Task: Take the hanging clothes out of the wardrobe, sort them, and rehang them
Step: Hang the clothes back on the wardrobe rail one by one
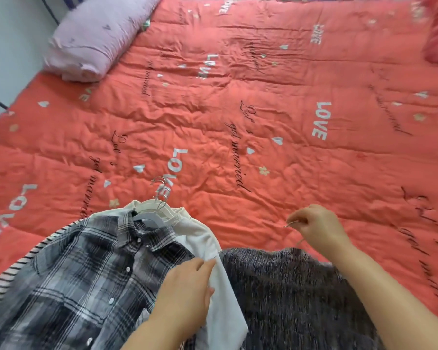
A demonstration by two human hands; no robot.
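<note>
While my right hand pinches the hanger hook of the dark knit (blurred, probably wire), my left hand grips the white top.

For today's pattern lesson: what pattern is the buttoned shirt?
Grey-and-white plaid shirt, clearest in the head view.
</note>
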